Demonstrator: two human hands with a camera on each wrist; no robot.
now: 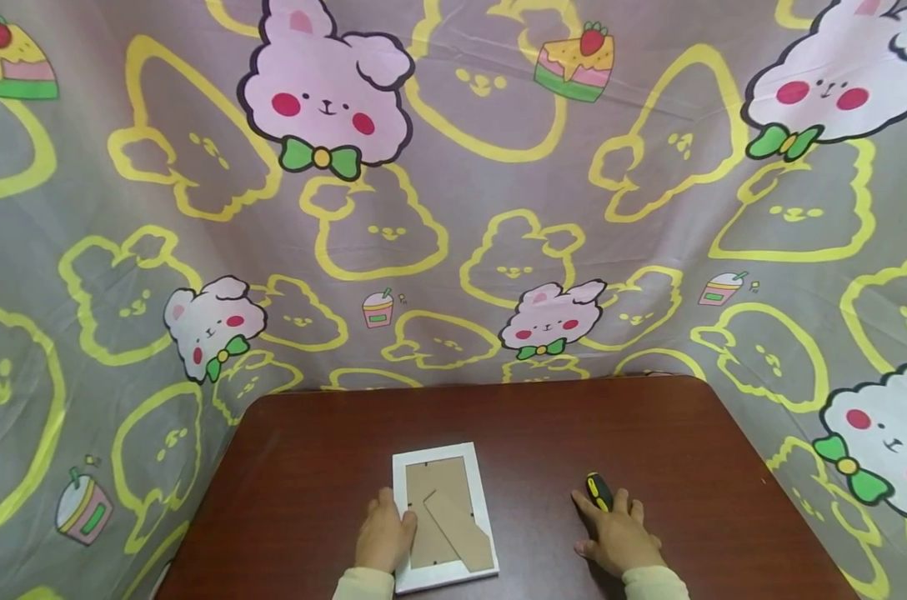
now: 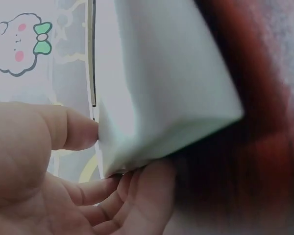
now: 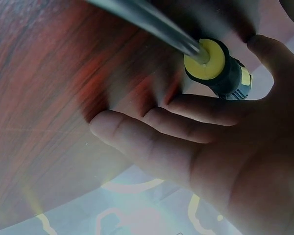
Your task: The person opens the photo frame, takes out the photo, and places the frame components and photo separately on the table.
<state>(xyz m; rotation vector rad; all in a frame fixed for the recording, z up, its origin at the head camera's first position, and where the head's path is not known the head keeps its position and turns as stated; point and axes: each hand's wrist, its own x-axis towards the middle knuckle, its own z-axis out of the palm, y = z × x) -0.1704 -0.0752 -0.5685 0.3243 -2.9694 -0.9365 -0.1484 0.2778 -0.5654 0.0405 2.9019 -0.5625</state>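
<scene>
A white picture frame (image 1: 478, 500) lies face down on the table, its brown backing board (image 1: 427, 477) and fold-out stand (image 1: 459, 527) showing. My left hand (image 1: 386, 533) grips the frame's left side, thumb on the back edge. In the left wrist view, the fingers (image 2: 152, 191) curl against the white side (image 2: 171, 63) from below. To the right of the frame, my right hand (image 1: 620, 535) is over a screwdriver with a black and yellow handle (image 1: 599, 493). The right wrist view shows the metal shaft (image 3: 147, 24) and the handle lying between thumb and extended fingers (image 3: 147, 142), which reach to the tabletop.
The brown wooden table (image 1: 333, 442) has rounded far corners. A grey curtain (image 1: 453, 192) with rabbit prints hangs behind the table and along both sides. Bare tabletop separates the frame from the screwdriver.
</scene>
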